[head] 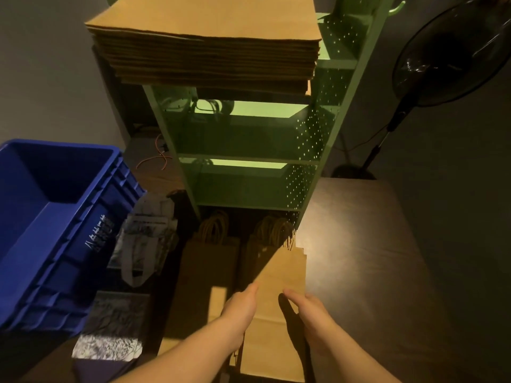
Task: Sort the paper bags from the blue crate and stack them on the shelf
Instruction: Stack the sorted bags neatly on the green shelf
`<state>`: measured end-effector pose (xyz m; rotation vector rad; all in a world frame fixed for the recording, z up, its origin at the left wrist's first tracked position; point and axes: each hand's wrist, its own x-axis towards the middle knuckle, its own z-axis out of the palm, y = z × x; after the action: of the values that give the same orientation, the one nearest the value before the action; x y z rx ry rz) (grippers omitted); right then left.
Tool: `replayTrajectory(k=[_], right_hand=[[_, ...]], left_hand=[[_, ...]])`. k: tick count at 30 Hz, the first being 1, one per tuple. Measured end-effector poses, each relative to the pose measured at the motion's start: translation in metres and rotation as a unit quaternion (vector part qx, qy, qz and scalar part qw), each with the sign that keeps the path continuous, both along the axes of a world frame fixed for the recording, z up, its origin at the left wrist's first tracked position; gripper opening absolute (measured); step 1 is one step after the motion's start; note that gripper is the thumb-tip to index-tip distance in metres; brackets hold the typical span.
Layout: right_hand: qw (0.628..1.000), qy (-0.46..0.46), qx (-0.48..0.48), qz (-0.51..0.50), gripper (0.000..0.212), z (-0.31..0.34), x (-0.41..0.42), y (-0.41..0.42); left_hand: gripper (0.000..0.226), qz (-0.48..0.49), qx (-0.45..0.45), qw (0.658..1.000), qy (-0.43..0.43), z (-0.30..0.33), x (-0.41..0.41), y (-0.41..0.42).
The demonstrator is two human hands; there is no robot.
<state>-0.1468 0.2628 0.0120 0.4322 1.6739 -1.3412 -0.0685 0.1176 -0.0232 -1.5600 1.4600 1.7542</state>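
Note:
A flat pile of brown paper bags point(279, 272) with twisted handles lies on the floor before the green shelf point(326, 150). My left hand point(242, 304) rests on the pile's left edge with straight fingers. My right hand point(304, 308) touches the pile's right side, fingers extended over the paper. Beside it on the left lies a second brown bag pile point(204, 275). A thick stack of brown bags point(210, 45) sits on the shelf's top level. The blue crate point(55, 225) stands at the left, its inside looking bare.
Black-and-white printed bags point(143, 241) and another printed pile point(110, 330) lie between the crate and the brown piles. A black standing fan point(453, 48) is at the right. Dark wooden floor point(373, 258) spreads to the right. The shelf's lower levels hold little.

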Motion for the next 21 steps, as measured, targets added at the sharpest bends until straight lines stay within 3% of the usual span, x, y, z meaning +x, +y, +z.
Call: replayTrajectory(k=[4,9,15,17,21], right_hand=[[1.0,0.0,-0.02,0.024,0.031,-0.001,0.0,-0.002],[1.0,0.01,-0.011,0.012,0.033,-0.004,0.0,0.002],[1.0,0.019,-0.001,0.018,0.033,-0.007,0.002,0.011],[0.999,0.033,0.018,0.018,0.039,-0.01,0.003,0.012],[0.996,0.065,0.054,0.029,0.074,-0.012,0.005,0.016]], left_hand=[[0.104,-0.001,0.02,1.0,-0.017,-0.029,0.0,0.003],[0.109,-0.006,0.022,1.0,0.002,0.019,-0.002,0.01],[0.104,0.018,0.015,1.0,0.006,-0.023,0.001,0.012],[0.107,0.024,0.018,0.999,0.011,-0.029,0.004,0.014],[0.108,0.009,0.037,0.999,-0.005,-0.044,0.009,0.019]])
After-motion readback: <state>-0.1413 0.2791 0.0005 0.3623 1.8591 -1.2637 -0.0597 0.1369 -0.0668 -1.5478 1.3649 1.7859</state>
